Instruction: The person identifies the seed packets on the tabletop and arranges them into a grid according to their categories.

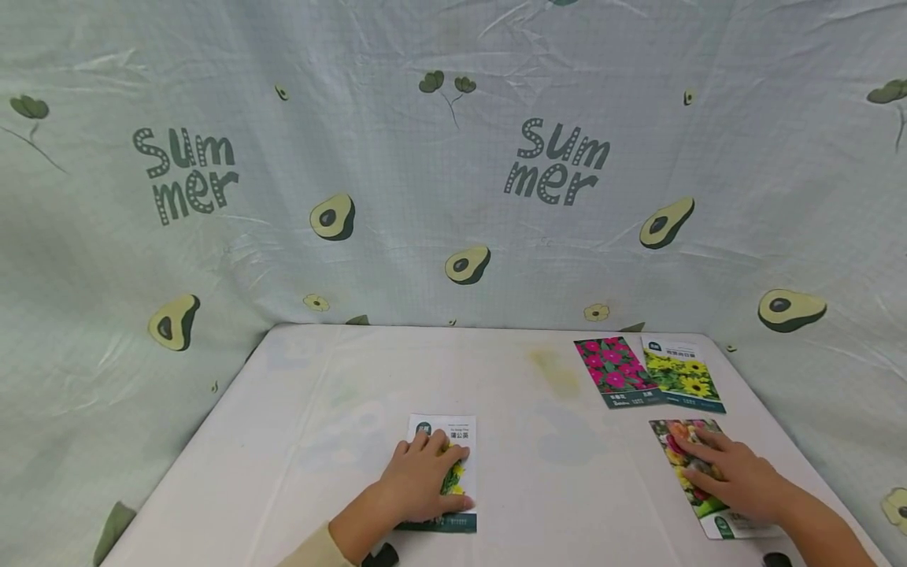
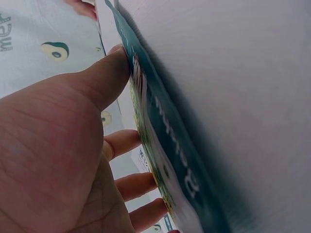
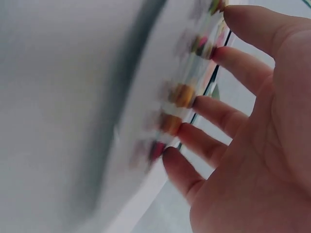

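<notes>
In the head view, my left hand (image 1: 414, 482) rests with spread fingers on a flat seed packet (image 1: 464, 431), white at the top with yellow flowers and a teal bottom band. The left wrist view shows thumb and fingertips touching this packet's face, its teal band (image 2: 170, 128) side-on. On the right, my right hand (image 1: 751, 476) lies over another seed packet (image 1: 669, 453) with multicoloured blooms, turned so its logo end faces me. In the right wrist view, spread fingertips (image 3: 184, 136) touch that packet's glossy surface, which is blurred.
Behind the right hand lie a seed packet with pink flowers (image 1: 612, 366) and one with yellow flowers (image 1: 683, 374), their edges overlapping. They share a white-covered table (image 1: 298, 425). A pale cloth (image 1: 397, 157) printed with avocados hangs behind and along both sides.
</notes>
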The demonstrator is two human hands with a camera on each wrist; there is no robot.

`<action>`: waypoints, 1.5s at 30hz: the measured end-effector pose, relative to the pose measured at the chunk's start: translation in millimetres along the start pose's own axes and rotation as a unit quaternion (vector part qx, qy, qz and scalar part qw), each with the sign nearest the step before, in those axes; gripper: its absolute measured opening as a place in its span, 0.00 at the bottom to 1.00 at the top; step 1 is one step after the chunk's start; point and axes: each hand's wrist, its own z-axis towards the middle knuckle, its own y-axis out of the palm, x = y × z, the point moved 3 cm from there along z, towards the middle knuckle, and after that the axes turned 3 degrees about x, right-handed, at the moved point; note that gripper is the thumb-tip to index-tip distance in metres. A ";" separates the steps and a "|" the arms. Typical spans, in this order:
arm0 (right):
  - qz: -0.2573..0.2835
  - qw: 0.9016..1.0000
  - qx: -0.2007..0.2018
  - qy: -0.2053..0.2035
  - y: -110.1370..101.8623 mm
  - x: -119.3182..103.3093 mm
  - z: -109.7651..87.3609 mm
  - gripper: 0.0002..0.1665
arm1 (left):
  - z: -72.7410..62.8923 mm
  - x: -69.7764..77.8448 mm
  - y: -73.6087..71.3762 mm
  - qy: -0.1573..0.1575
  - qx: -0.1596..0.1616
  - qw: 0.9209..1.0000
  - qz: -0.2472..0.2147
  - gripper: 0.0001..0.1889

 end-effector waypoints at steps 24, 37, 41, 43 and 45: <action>0.023 1.000 0.002 -0.003 -1.1 -9.1 -1.8 0.48 | 0.5 -1.0 1.9 0.004 -0.009 1.000 0.002 0.40; 0.036 0.999 0.002 -0.001 -2.6 -16.4 -3.2 0.53 | 0.1 -0.7 -3.2 0.000 -0.016 1.000 -0.001 0.41; 0.032 0.999 0.001 0.003 -1.8 -18.2 -3.4 0.54 | 0.7 -1.9 -3.1 0.002 -0.013 1.000 -0.002 0.41; 0.031 1.000 0.002 0.002 -1.8 -18.9 -3.5 0.54 | 0.6 -1.9 -3.6 0.002 -0.013 1.000 -0.003 0.41; 0.029 1.000 0.004 0.001 -2.0 -19.9 -3.8 0.53 | 0.8 -2.2 -3.5 0.004 -0.011 1.000 -0.003 0.41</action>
